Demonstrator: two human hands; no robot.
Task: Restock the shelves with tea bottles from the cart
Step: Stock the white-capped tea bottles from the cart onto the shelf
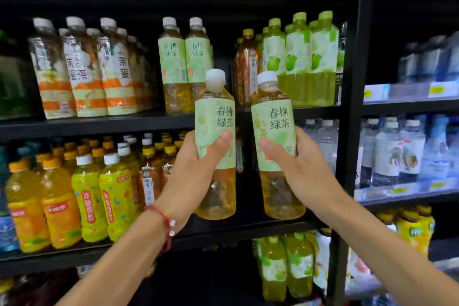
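I hold two green tea bottles with pale green labels and white caps, upright, in front of the black shelves. My left hand (196, 169) grips the left bottle (215, 117) around its middle. My right hand (300, 169) grips the right bottle (273, 117) the same way. Both bottles hang level with the upper shelf board (99, 126). On that shelf, just behind and above, stand two matching green tea bottles (185, 62), with a dark gap to their right. The cart is not in view.
The upper shelf also holds orange-striped tea bottles (82, 69) at left and apple-green bottles (300, 62) at right. Yellow and orange drinks (74, 194) fill the lower shelf. A black upright post (352, 107) divides off a bay of water bottles (397, 151).
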